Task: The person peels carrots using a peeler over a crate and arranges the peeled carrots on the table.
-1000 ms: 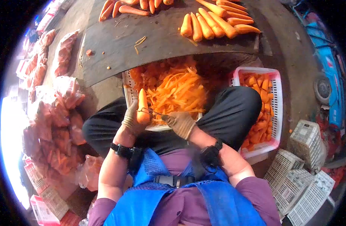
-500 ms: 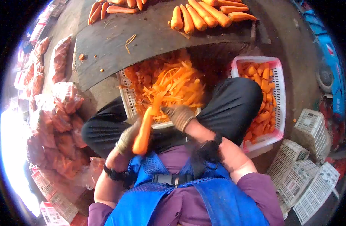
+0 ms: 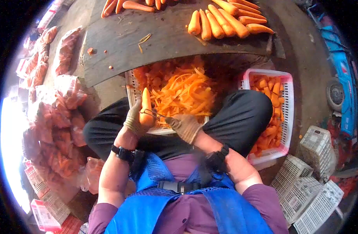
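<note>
Left grip (image 3: 133, 119): gloved and clamped on one carrot (image 3: 146, 104), which I hold around its thick lower end.
Carrot: in my left grip, above the near left part of the peelings basket (image 3: 131, 96); its narrower end points away from me, toward the desk (image 3: 116, 43).
Right grip (image 3: 187, 128): gloved and closed around the handle of a peeler (image 3: 161, 115).
Peeler: its thin frame reaches leftward from my right grip to the carrot and lies across it; I cannot tell whether the blade bites the surface.
Peelings (image 3: 186, 93): orange strips heaped in the white basket between my bent knees, close to the near edge of the desk.
Desk: dark surface; bright carrots (image 3: 225, 24) lie side by side at right, redder carrots (image 3: 138, 6) at far left, with small scraps between me and them.
Red-rimmed basket (image 3: 290, 105): beside my right knee, holding cut carrot pieces (image 3: 266, 134).
Floor, left: plastic bags (image 3: 56, 134) with reddish contents, piled close together.
Floor, right: pale slatted crates (image 3: 303, 197); beyond them, a blue vehicle (image 3: 342, 74) with one wheel visible.
</note>
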Motion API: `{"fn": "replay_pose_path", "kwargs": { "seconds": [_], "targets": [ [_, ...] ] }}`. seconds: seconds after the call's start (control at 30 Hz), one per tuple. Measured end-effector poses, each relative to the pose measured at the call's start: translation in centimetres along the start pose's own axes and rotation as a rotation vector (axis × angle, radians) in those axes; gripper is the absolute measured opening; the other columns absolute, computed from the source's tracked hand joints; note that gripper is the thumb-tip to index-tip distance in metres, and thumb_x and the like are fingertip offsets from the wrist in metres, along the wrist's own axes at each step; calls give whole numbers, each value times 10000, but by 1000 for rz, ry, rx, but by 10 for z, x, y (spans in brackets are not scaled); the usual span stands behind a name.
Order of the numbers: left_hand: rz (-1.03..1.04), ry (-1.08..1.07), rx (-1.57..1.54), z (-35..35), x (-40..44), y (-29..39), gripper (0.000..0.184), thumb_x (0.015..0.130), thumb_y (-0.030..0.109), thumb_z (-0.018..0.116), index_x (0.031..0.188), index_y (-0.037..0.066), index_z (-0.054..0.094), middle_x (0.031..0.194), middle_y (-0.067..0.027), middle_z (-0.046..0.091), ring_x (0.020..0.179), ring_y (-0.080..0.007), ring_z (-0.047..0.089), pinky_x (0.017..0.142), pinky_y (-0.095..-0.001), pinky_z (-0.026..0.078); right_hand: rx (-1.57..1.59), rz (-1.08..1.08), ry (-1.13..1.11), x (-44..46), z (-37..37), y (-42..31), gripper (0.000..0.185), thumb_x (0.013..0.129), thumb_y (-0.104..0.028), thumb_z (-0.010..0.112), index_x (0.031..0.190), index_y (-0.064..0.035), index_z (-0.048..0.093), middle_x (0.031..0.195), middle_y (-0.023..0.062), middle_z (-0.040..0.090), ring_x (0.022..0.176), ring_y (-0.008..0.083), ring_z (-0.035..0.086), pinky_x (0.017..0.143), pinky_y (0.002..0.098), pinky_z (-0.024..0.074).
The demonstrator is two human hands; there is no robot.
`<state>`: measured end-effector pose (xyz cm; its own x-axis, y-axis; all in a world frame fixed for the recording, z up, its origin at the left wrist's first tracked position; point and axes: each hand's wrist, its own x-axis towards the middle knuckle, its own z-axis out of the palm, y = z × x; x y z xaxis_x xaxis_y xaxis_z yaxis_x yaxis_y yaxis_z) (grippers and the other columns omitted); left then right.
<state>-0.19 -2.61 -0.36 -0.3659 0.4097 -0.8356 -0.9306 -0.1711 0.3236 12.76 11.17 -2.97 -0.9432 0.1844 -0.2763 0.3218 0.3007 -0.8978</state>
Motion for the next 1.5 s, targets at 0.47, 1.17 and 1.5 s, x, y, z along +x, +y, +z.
{"fn": "replay_pose_path", "kwargs": {
  "seconds": [0.47,1.17,1.5],
  "targets": [
    [-141,-83,362,2,-65,-18,422,840,437,474,989,45,517,801,-70,573,658,-158,558,601,-267,466,-246,266,-39,13,-7,11,625,823,-586,265,827,-75,624,737,225,578,739,378,566,628,444,435],
    [-22,-47,-26,-5,22,-5,366,810,398,523,970,69,518,760,-46,579,663,-189,561,580,-332,480,-61,0,-8,-1,1,-2,610,811,-574,383,651,-11,554,582,202,490,547,320,499,518,395,367],
    [-194,-155,374,19,-106,-25,474,815,491,479,962,42,521,742,-84,559,614,-181,544,532,-253,450,-159,182,34,11,-8,9,619,822,-578,317,736,-29,590,696,225,546,685,386,544,583,432,414]
  ]
}}
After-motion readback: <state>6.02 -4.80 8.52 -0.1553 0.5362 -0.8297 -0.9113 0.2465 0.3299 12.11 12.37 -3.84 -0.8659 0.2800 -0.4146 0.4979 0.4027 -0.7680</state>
